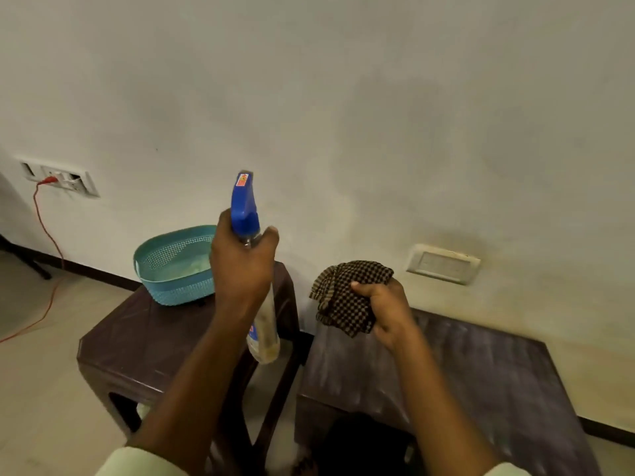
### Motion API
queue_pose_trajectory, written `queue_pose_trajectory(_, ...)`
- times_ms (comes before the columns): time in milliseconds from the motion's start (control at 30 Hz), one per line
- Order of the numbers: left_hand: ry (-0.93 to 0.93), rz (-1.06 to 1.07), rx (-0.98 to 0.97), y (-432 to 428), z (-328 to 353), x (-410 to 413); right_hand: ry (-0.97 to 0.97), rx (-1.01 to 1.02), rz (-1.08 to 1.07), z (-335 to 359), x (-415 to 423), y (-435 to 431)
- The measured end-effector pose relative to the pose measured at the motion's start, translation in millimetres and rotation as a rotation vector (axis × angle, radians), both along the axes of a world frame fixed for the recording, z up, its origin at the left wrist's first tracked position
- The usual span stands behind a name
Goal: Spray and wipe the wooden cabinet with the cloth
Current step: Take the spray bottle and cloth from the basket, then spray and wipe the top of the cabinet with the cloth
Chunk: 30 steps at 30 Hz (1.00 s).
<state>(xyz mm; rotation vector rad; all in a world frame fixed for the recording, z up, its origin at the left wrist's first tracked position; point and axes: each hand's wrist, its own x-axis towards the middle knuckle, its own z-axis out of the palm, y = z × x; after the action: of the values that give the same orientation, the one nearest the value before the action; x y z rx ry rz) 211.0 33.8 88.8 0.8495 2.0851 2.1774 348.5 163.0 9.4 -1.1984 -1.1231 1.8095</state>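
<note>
Now, the big pale wall [343,80] fills the top half of the view. Below it, at 4 o'clock, sits the wooden cabinet [464,379]. Its dark top has pale dusty streaks. At 8 o'clock is a small dark surface [137,338] with a blue-green basket [178,290] on it.

The left hand [240,266] grips the spray bottle [244,207] round its neck. The bottle stands nearly straight up, with its blue head at 12 o'clock and its clear bottom at 6 o'clock. The head points up at the wall, not at the cabinet. The cabinet lies at 4 o'clock from this hand, so I think the bottle must swing right and tip down before it can spray.

The right hand [388,310] holds the checked cloth [343,297] bunched up tight. This hand is the nearer one. It is above the cabinet's back left corner, but I cannot tell if the cloth touches the wood.

The finger on the trigger is hidden behind the hand. The cabinet's front is cut off at 6 o'clock. The top is blurry, so I cannot tell if it is wet
</note>
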Motion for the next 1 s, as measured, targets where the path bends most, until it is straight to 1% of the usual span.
queue_pose_trajectory(100,-0.114,-0.078,-0.035,2.3,-22.7,43.2,-0.009,-0.05,-0.072,-12.9,54.2,-4.4)
queue_pose_trajectory(167,-0.158,-0.137,-0.065,3.1,-34.8,73.4,0.023,-0.063,-0.126,-17.3,87.1,-7.8)
queue_pose_trajectory(300,-0.187,-0.23,-0.098,11.3,-51.6,119.3,0.081,-0.081,-0.219,-19.5,135.1,-11.1)
queue_pose_trajectory(533,-0.211,-0.276,-0.181,31.0,-87.4,165.9,0.056,-0.065,-0.356,-39.5,194.8,3.1)
queue_pose_trajectory(767,-0.284,-0.256,-0.334,47.8,-145.1,173.4,-0.063,-0.066,-0.398,-84.7,212.1,25.6)
queue_pose_trajectory(900,-0.37,-0.254,-0.402,63.3,-172.7,160.8,-0.224,-0.012,-0.42,-114.7,206.2,44.9)
queue_pose_trajectory(1000,-0.393,-0.297,-0.459,81.0,-188.1,146.7,-0.337,0.074,-0.44,-132.6,192.5,63.9)
